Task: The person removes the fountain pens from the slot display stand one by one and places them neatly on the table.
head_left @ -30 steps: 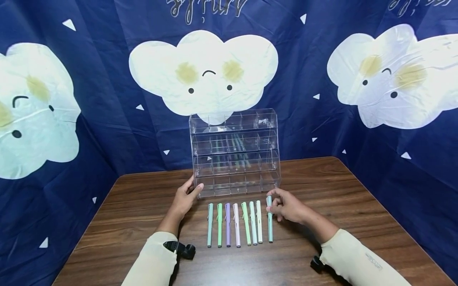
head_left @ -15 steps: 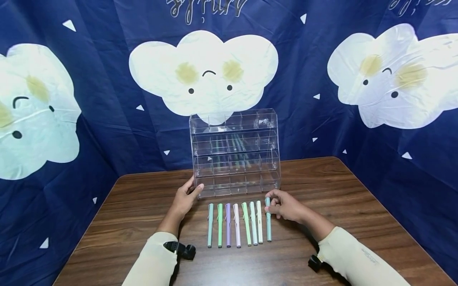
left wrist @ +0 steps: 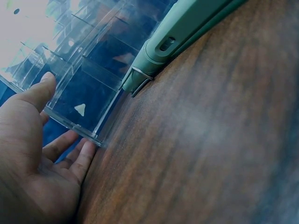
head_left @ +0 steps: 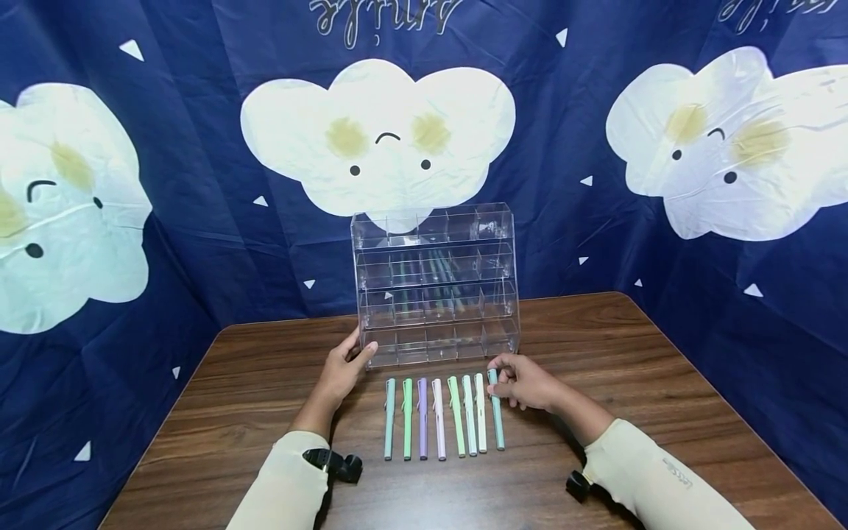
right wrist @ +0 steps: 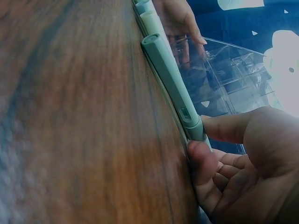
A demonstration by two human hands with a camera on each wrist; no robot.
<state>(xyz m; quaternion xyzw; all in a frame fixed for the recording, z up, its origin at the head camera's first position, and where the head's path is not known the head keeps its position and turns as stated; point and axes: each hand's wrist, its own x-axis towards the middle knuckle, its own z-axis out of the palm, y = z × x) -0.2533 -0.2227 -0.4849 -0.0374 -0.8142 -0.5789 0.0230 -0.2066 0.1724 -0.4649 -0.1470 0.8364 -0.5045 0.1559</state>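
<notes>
A clear acrylic rack (head_left: 437, 283) with stepped rows of compartments stands at the back of the table. My left hand (head_left: 341, 372) rests at its lower left corner, thumb on the front and fairly straight fingers along the side. In front of the rack lies a row of capped pens: teal (head_left: 389, 419), green (head_left: 407, 419), purple (head_left: 422, 419), pale pink (head_left: 439, 419), light green (head_left: 457, 417), pale blue (head_left: 470, 416) and cream (head_left: 480, 414). At the row's right end, my right hand (head_left: 530, 383) pinches another teal pen (right wrist: 170, 81) near its clip end, thumb and finger on either side.
The wooden table (head_left: 252, 412) reaches to a dark blue curtain (head_left: 199, 221) printed with white clouds. Behind the rack, blurred greenish pen shapes show through or reflect in its panels. Black wrist cameras (head_left: 347, 467) sit on both sleeves.
My right hand has shifted slightly left with the teal pen, whose clip end now leans left toward the row. The left hand, the rack and the other pens stay in place.
</notes>
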